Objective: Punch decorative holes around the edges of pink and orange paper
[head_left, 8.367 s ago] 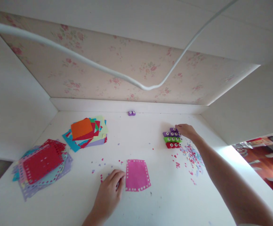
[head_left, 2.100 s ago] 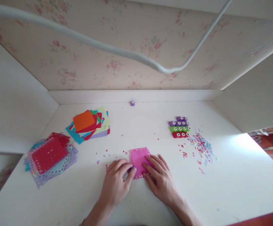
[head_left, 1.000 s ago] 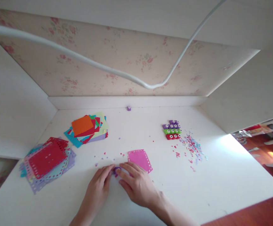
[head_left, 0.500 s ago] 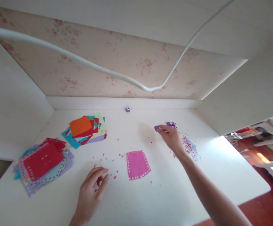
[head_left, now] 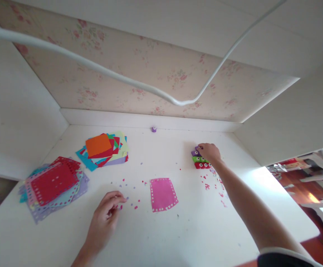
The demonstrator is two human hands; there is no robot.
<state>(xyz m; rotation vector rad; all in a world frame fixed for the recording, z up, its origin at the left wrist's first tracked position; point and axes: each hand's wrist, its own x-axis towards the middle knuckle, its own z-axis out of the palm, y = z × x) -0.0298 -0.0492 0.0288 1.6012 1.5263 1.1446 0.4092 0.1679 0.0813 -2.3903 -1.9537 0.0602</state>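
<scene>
My right hand (head_left: 209, 152), at the back right of the table, has its fingertips closed on a small purple craft punch (head_left: 197, 148). That punch is at the back of a cluster of punches: another purple punch (head_left: 195, 153), green punches (head_left: 199, 159) and red punches (head_left: 202, 165), with white round tops. Loosely curled, my left hand (head_left: 105, 211) rests at the front left with thumb and fingers apart and nothing visible in it. Between the hands lies a pink paper square (head_left: 163, 194) with punched holes along three edges.
Uncut coloured paper (head_left: 98, 145) is stacked at the back left, with punched sheets (head_left: 54, 184) piled nearer. A lone purple punch (head_left: 154, 129) stands by the wall. Confetti (head_left: 207, 186) is scattered beside my right forearm. A white cable (head_left: 133, 87) hangs across the view.
My right hand has moved right and back with the purple punch, to the punch cluster. Green and red punches now show beneath it. My left hand has shifted slightly left.
</scene>
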